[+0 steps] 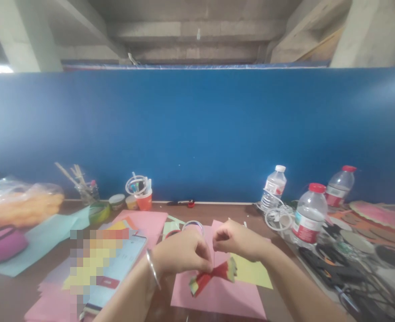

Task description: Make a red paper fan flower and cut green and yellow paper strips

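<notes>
Between bare forearms point(299, 288), pinching narrow-waisted red paper point(220, 272) in the left grip point(184, 250); curled at one o'clock with the right grip point(235, 241), cannot tell around what; already folded, seemingly unfastened.

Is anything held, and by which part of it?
The left hand pinches the red folded paper near its middle; whether the right hand holds anything cannot be told.

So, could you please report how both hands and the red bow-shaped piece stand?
Left hand: pinching red bow-shaped piece near its narrow middle. Right hand: close by, fingers curled, any hold unclear. Pink sheet beneath; bottles off right.
</notes>
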Action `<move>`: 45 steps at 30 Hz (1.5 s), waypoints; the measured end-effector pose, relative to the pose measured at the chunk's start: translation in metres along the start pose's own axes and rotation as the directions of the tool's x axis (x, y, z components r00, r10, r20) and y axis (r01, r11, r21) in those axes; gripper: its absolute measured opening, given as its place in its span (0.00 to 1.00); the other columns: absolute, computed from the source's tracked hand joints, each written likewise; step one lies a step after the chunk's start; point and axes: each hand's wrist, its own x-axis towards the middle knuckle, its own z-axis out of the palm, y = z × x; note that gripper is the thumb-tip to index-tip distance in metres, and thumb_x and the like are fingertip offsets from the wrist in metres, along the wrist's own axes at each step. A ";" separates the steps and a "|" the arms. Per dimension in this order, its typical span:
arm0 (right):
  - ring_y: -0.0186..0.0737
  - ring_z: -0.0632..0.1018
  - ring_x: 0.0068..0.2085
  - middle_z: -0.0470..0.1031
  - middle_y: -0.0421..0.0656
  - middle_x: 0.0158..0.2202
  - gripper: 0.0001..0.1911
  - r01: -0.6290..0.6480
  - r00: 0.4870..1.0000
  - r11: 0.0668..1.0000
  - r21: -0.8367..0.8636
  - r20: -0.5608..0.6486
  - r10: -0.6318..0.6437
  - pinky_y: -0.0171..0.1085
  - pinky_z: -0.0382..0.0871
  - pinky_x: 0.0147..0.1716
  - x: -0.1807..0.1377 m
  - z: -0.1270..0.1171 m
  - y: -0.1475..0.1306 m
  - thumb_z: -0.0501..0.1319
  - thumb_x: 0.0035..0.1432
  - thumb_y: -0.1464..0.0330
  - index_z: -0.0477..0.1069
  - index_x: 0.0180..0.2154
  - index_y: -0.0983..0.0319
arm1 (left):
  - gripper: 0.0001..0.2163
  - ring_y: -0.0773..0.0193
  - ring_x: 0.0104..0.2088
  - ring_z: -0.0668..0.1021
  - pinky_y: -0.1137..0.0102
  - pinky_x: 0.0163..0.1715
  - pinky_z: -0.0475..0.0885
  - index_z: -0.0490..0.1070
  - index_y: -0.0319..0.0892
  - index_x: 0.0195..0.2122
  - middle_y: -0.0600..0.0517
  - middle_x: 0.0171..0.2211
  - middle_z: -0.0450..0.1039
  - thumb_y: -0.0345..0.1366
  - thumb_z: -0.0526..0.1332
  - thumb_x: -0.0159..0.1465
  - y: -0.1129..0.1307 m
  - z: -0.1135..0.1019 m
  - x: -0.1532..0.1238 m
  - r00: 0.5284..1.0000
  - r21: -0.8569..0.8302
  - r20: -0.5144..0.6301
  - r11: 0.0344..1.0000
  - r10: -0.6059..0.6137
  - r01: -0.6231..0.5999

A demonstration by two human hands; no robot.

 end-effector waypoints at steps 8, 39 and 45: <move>0.27 0.52 0.14 0.49 0.32 0.10 0.09 -0.187 0.980 0.967 -0.175 0.039 0.196 0.32 0.41 0.15 0.003 0.014 0.005 0.56 0.37 0.73 0.58 0.11 0.62 | 0.03 0.67 0.17 0.70 0.74 0.16 0.58 0.76 0.41 0.19 0.54 0.15 0.71 0.32 0.63 0.43 -0.018 0.024 0.023 0.989 0.169 0.045 0.977 -0.141 0.131; 0.36 0.69 0.25 0.71 0.42 0.22 0.10 0.054 0.479 0.403 -0.914 -0.330 -0.813 0.36 0.55 0.26 -0.006 0.036 0.000 0.54 0.56 0.75 0.70 0.40 0.64 | 0.12 0.74 0.15 0.63 0.77 0.16 0.53 0.65 0.37 0.20 0.57 0.15 0.62 0.41 0.61 0.51 -0.011 0.002 0.021 0.877 -0.683 -0.413 0.721 -0.245 -0.120; 0.34 0.70 0.25 0.70 0.40 0.22 0.10 0.123 0.500 0.663 -0.738 -0.531 -0.684 0.34 0.57 0.27 -0.002 0.030 -0.002 0.51 0.57 0.74 0.71 0.34 0.63 | 0.10 0.73 0.17 0.65 0.77 0.19 0.57 0.66 0.37 0.21 0.57 0.16 0.62 0.39 0.63 0.50 -0.007 0.001 0.017 0.897 -0.755 -0.380 0.636 -0.227 -0.159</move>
